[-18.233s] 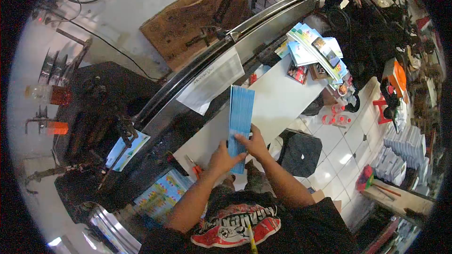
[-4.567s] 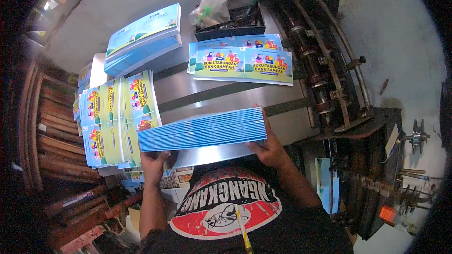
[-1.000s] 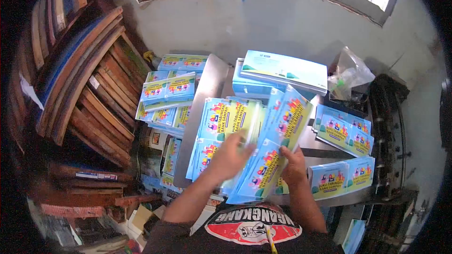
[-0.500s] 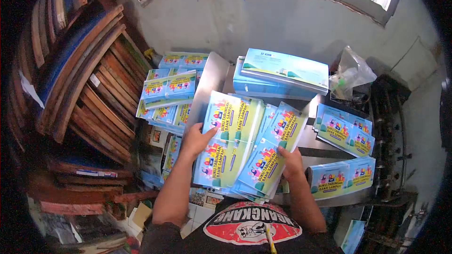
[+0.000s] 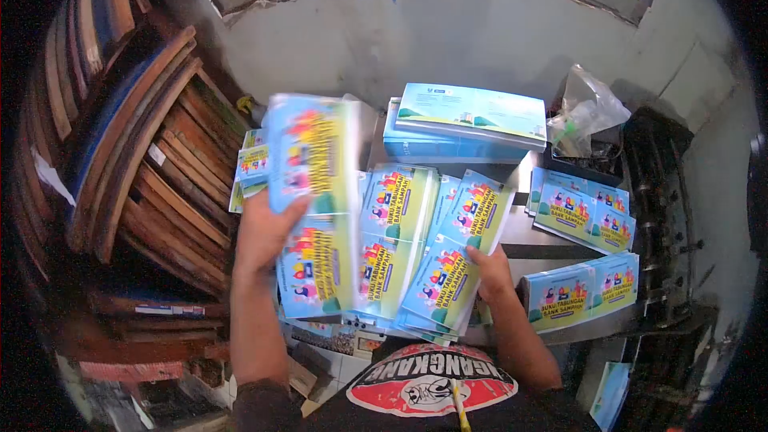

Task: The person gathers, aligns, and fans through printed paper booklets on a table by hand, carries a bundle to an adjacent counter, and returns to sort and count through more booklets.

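Observation:
My left hand (image 5: 268,228) grips a printed booklet sheet (image 5: 308,268) by its left edge, thumb on top. The sheet carries two "Buku Tabungan Bank Sampah" covers, is blurred at the top and is raised above the table. Just right of it lies a stack of the same booklets (image 5: 388,248). My right hand (image 5: 494,276) closes on the lower right edge of a fanned bundle of booklets (image 5: 444,276), thumb on top and other fingers hidden below. The bundle leans against the middle stack.
A tall pile of blue booklets (image 5: 472,116) stands behind, beside a clear plastic bag (image 5: 592,116). More booklets (image 5: 584,212) lie at the right near a dark metal machine bar (image 5: 660,216). Wooden boards (image 5: 172,184) are stacked at left. A grey wall (image 5: 320,40) bounds the back.
My left hand has lifted a booklet sheet off the middle stack and moved it left and up toward me. My right hand keeps its hold on the fanned bundle.

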The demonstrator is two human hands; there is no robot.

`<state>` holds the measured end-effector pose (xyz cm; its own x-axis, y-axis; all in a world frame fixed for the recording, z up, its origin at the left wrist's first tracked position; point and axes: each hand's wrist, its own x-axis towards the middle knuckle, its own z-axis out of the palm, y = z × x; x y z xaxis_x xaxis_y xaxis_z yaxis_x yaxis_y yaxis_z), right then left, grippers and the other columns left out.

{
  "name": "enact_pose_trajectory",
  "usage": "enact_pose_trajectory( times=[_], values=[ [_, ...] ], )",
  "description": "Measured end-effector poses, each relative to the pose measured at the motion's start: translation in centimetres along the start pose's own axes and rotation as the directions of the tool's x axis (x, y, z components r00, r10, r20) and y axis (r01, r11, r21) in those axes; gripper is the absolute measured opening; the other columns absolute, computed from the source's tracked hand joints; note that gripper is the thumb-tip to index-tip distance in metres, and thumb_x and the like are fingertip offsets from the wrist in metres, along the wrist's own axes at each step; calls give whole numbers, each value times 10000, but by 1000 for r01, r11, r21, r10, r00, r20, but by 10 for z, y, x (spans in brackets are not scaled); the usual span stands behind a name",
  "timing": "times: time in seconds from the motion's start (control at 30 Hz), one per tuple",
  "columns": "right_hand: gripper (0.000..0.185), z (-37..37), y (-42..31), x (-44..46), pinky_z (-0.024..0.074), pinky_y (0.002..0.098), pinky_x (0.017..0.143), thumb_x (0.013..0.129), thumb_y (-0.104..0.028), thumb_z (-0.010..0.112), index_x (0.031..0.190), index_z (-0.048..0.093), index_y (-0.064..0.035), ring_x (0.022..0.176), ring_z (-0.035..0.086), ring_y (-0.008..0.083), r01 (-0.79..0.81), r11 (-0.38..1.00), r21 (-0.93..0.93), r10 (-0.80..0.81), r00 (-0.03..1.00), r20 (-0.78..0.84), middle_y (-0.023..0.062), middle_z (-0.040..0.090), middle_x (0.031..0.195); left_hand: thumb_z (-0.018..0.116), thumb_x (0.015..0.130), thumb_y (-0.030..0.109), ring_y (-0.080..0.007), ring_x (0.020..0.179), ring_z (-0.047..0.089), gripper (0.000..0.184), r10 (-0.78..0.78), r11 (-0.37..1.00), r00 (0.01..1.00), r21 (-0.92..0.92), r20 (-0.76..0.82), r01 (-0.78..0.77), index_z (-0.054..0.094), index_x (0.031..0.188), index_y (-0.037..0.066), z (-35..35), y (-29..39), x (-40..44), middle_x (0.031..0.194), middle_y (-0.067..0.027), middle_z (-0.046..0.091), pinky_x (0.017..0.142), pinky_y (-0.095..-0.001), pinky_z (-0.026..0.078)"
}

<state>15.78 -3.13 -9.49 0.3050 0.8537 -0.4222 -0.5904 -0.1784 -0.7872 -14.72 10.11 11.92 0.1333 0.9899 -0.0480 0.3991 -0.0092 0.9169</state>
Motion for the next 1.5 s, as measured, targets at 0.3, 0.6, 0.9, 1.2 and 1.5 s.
enact_pose_trajectory(
  times=[0.3,0.6,0.9,1.2,1.5],
  values=[
    [580,-11,-8,-9,488,394,935,960,-482,449,1334,415,-39,1080,591,267,-115,942,315,64,984,168,134,578,1219,748,797,375,-264,989,633,577,64,985,915,124,398,-123,565,1171,-24,188,-49,-11,1123,-180,626,867,-371,503],
    [562,-5,3,-8,474,380,937,793,53,631,1303,400,3,1053,584,246,88,996,26,-89,996,21,118,578,1175,717,760,487,-388,1111,539,720,-194,846,973,523,125,101,545,1212,-47,100,-135,3,1186,-259,554,941,-465,436],
    [529,0,-5,-10,464,381,952,797,50,623,1281,413,12,1071,580,251,63,998,7,-63,998,18,135,573,1189,763,784,331,-260,920,654,517,-231,950,952,257,201,176,581,1126,-12,104,-104,5,1018,-120,662,833,-376,507],
    [536,0,-7,-10,480,395,941,787,67,635,1270,411,15,1060,595,250,22,1000,-8,-22,1000,6,138,589,1176,795,741,109,-171,859,664,417,-355,922,812,33,463,385,635,1109,-3,118,-96,-3,999,-88,690,770,-321,532],
    [575,-5,1,-3,492,384,916,763,99,591,1300,405,7,1039,603,259,31,998,47,-33,998,45,133,585,1165,731,732,44,-224,965,652,552,-177,856,927,-413,329,310,515,1236,-21,0,-41,-6,1100,-113,648,865,-370,530]
  ],
)
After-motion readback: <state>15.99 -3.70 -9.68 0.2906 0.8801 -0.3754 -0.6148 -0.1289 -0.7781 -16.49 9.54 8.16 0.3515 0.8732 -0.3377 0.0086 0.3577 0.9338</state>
